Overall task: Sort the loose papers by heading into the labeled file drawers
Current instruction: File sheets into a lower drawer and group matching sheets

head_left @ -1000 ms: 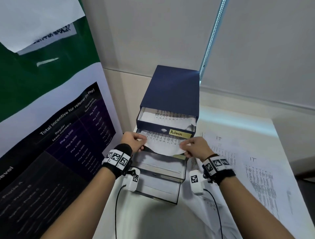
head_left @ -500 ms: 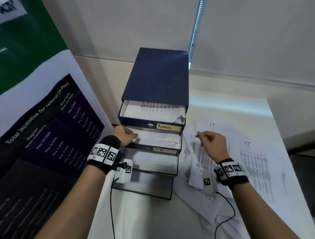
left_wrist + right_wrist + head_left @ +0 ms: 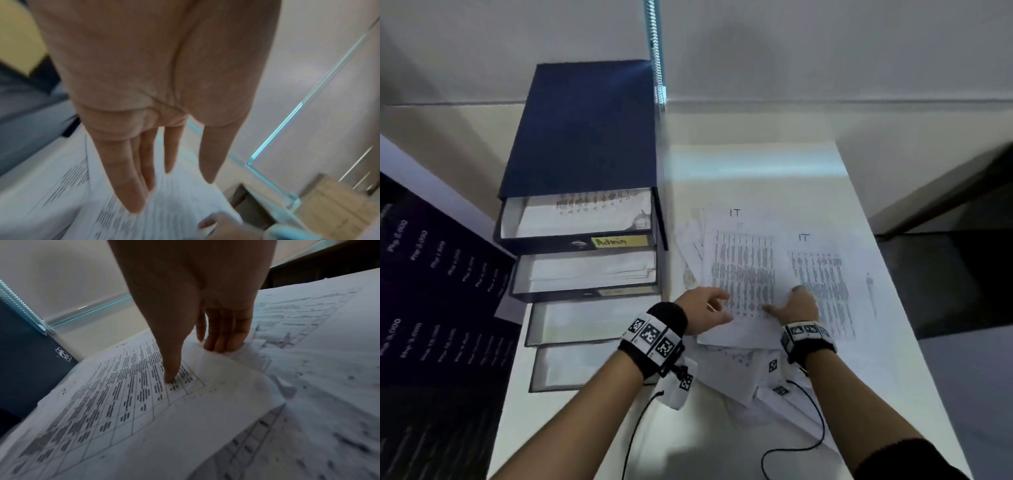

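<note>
White worktop (image 3: 774,164), loose papers (image 3: 828,284) lying just right of the file drawers (image 3: 585,270). On them the right hand (image 3: 796,306) pinches the top IT sheet (image 3: 743,260), thumb above, fingers under its edge. The left hand (image 3: 705,310) is flat, fingers straight, nearer the drawers.

Second drawer's label (image 3: 619,292) blurred, unreadable.

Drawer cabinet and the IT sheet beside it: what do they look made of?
Drawer cabinet: dark blue matte shell, little shine, perhaps covered board or plastic; the look leaves it open. IT sheet: thin white matte paper with a printed table; its edge bows upward at the right hand.
</note>
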A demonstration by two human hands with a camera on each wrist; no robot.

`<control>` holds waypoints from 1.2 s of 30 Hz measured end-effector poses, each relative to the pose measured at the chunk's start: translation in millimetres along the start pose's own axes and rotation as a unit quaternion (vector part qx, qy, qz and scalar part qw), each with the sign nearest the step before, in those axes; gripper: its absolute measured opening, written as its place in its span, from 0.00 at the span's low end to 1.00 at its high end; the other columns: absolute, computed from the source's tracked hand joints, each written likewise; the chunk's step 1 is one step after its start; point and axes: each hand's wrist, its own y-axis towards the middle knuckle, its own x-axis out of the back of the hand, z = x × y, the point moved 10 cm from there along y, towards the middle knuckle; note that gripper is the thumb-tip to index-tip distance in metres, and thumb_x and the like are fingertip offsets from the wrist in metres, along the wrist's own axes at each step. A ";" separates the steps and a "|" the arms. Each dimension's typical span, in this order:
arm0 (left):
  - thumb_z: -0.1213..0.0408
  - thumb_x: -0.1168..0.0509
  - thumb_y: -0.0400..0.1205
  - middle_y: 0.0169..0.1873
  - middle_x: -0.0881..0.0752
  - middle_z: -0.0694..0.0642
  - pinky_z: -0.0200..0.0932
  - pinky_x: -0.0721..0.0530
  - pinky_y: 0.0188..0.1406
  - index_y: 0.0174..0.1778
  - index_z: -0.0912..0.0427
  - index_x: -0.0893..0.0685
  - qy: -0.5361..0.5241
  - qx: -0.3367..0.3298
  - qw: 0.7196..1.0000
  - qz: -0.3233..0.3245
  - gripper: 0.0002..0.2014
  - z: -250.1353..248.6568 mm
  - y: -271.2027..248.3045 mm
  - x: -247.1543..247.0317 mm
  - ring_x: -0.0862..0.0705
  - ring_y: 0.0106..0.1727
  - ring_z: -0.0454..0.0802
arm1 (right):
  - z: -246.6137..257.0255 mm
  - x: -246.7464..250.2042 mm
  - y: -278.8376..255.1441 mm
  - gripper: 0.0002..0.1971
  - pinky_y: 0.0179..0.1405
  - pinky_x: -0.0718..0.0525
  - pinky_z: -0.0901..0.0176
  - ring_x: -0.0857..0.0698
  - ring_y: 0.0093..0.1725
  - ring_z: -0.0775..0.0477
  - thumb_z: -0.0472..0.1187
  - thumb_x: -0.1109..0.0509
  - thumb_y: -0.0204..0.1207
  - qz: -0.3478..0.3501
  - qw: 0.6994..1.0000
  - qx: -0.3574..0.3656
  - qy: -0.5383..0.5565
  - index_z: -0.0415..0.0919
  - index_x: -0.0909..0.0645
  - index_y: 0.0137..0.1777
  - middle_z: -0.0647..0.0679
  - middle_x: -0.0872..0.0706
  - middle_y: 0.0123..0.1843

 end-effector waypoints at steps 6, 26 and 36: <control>0.51 0.28 0.77 0.66 0.24 0.64 0.52 0.18 0.62 0.70 0.63 0.30 0.039 0.182 0.973 -0.139 0.31 60.1 74.1 2.7 0.20 0.63 0.61 | 44.1 -10.3 -12.1 0.08 0.37 0.22 0.60 0.21 0.38 0.48 0.38 0.24 0.70 0.091 0.975 0.200 -0.024 0.40 0.22 0.39 0.49 0.21 0.36; 0.70 0.42 0.84 0.55 0.15 0.66 0.42 0.23 0.51 0.46 0.66 0.14 -0.141 0.147 0.915 -0.350 0.10 57.8 112.6 26.5 0.16 0.55 0.64 | 28.8 16.9 54.3 0.21 0.61 0.20 0.51 0.21 0.59 0.39 0.51 0.32 0.80 -0.016 0.991 0.121 0.056 0.32 0.17 0.62 0.39 0.22 0.63; 0.48 0.31 0.81 0.49 0.14 0.58 0.42 0.23 0.58 0.60 0.59 0.15 -0.207 0.146 0.911 -0.327 0.19 70.0 126.0 26.9 0.17 0.56 0.55 | 55.7 21.4 28.2 0.40 0.40 0.10 0.59 0.16 0.37 0.53 0.30 0.36 0.81 -0.047 0.968 0.245 0.016 0.44 0.53 0.87 0.51 0.20 0.49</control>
